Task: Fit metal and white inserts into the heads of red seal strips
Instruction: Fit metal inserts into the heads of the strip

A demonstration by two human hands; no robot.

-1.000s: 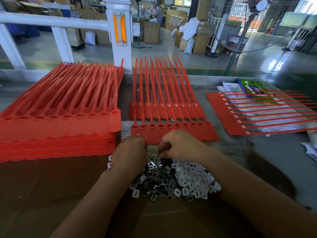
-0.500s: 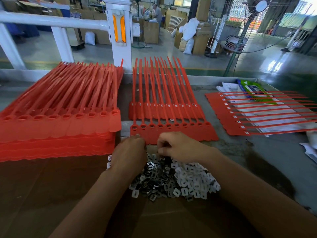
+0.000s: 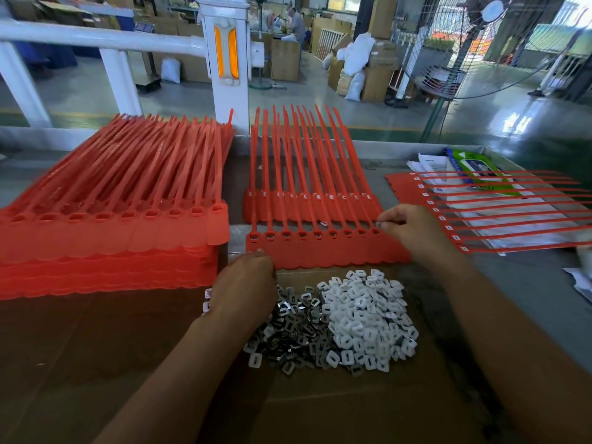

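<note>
Fingers (image 3: pixel 389 216) of the right hand (image 3: pixel 416 230) pinch a small, blurred piece (image 3: pixel 380 224)

L hand (image 3: pixel 243 285) & R hand (image 3: pixel 415 230) bare; forearms (image 3: pixel 499 341) bare to frame edge.

This was a factory floor, with an assembly station inside a warehouse-like hall. A grey table (image 3: pixel 528 283) carried a tall stack of red plastic seal strips (image 3: pixel 112 225) and a heap of small metal and white plastic inserts (image 3: pixel 336 322). Beyond a white railing post with an orange reflector (image 3: pixel 226 52) lay a polished concrete floor (image 3: pixel 368 116), brown cardboard cartons (image 3: pixel 285 59), white sacks (image 3: pixel 360 52), a large wire-caged pedestal fan (image 3: pixel 493 11) and a seated worker (image 3: pixel 296 24) far off.
</note>
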